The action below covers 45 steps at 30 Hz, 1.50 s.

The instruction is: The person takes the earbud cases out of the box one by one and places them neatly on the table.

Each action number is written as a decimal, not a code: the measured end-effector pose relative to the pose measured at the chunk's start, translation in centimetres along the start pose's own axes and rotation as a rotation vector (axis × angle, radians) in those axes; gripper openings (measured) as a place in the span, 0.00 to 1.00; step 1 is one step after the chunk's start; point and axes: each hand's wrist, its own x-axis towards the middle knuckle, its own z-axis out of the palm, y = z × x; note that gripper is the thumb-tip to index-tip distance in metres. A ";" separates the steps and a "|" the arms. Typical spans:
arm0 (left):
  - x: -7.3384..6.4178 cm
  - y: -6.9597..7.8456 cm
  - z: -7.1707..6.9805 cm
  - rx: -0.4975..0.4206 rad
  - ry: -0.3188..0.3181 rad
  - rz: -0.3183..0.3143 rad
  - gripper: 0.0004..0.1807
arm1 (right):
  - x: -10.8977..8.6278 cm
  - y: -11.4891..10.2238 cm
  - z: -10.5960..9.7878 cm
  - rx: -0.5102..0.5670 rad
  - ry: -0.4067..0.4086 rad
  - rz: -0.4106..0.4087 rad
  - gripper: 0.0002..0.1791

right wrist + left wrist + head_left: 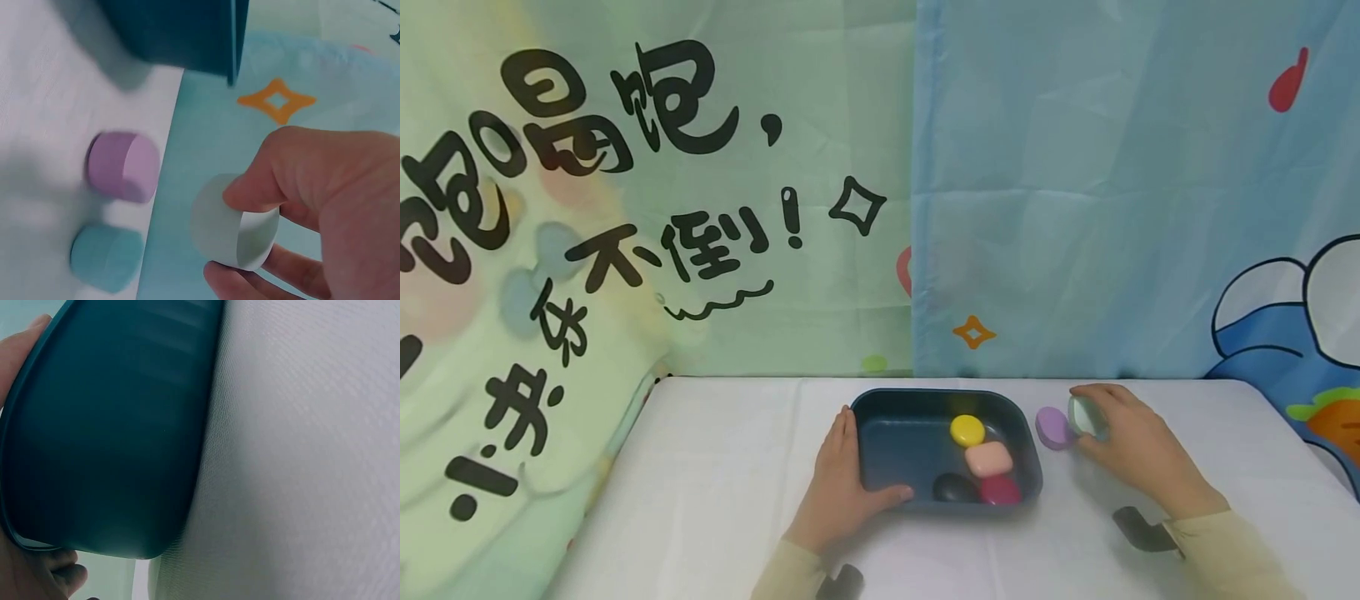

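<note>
White table (700, 500): dark blue tray (895, 446) being supported. Tray's left end being gripped by left hand (838, 492). By right hand (1138, 454), pale block (215, 215) being pinched between thumb and fingers, held above table, right of tray. Purple block (1055, 428), teal block (107, 257) being borne by table nearby. In tray's right half being contained: pink block (988, 459), dark block (955, 488), red block (1001, 490), yellow block (967, 431).
</note>
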 end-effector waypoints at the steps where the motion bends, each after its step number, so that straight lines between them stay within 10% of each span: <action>1: 0.0 0.0 0.0 0.000 0.000 -0.001 0.70 | 0.0 0.3 0.0 -0.004 -0.004 0.004 0.31; 45: 0.0 0.2 -0.1 0.017 -0.012 -0.011 0.69 | 1.0 9.6 1.1 0.053 -0.312 0.242 0.30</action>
